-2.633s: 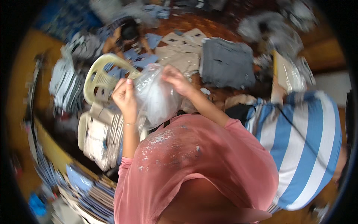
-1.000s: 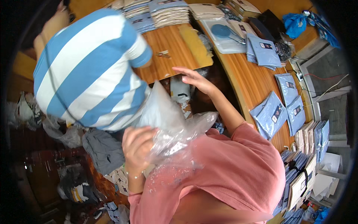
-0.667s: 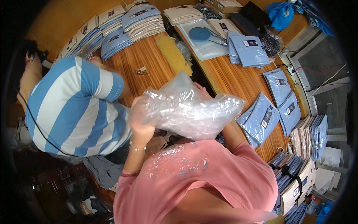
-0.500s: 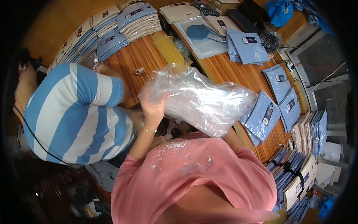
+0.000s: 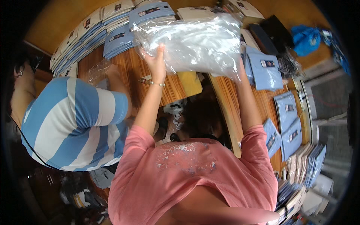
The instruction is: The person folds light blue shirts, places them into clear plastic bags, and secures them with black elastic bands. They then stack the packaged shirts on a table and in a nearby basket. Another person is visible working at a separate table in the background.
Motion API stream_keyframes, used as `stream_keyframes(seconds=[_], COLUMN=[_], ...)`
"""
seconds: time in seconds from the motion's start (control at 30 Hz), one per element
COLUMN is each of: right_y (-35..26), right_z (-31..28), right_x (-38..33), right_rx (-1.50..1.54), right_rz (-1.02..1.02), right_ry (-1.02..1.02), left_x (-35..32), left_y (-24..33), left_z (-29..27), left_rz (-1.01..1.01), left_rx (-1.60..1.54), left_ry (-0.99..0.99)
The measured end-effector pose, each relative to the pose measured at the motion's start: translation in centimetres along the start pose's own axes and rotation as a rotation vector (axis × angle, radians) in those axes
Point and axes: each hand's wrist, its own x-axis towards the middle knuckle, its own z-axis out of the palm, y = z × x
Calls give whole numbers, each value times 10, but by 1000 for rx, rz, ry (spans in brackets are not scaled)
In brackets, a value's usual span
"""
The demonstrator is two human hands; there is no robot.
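While our left hand (image 5: 155, 62) pinches the lower left of a clear plastic bag (image 5: 195, 45), thumb on the near face, the right hand (image 5: 241, 66) is mostly hidden at the opposite end; we cannot tell how firmly it closes. Bag aloft, farther from the body than both wrists. We note its long axis running left to right, across the line of the forearms, one hand at each end, neither plainly nearer. Wrapped blue garments (image 5: 264, 71) right of the right wrist; folded stacks (image 5: 152, 13) past the bag's upper left edge.
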Motion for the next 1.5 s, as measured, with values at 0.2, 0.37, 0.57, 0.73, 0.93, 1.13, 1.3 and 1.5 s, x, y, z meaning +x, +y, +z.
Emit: stream_keyframes(seconds=[0.2,0.37,0.57,0.73,0.93,1.13,1.3,1.5], right_y=[61,148,162,154,147,173,169,113], right_z=[-66,-79,-20,-26,3,4,38,114], right_x=[167,186,215,218,169,173,147,41], right_rx=[-250,-959,-1136,-1092,-1259,-1805,-1789,-816], right_rz=[208,-182,-567,-416,-689,-415,-865,-1368], right_ry=[57,-81,-55,10,60,-221,-105,19], left_x=[84,87,80,-20,-181,-254,-349,-596], left_y=[-130,-208,-197,-83,12,65,73,60], left_z=[-42,-85,-94,-24,-108,-187,-279,-397], left_rz=[-458,-475,-62,-17,-445,-832,-744,-1216], left_rx=[163,506,1111,1070,638,939,1017,1115], left_ry=[-202,-185,140,-212,-952,-504,-42,405])
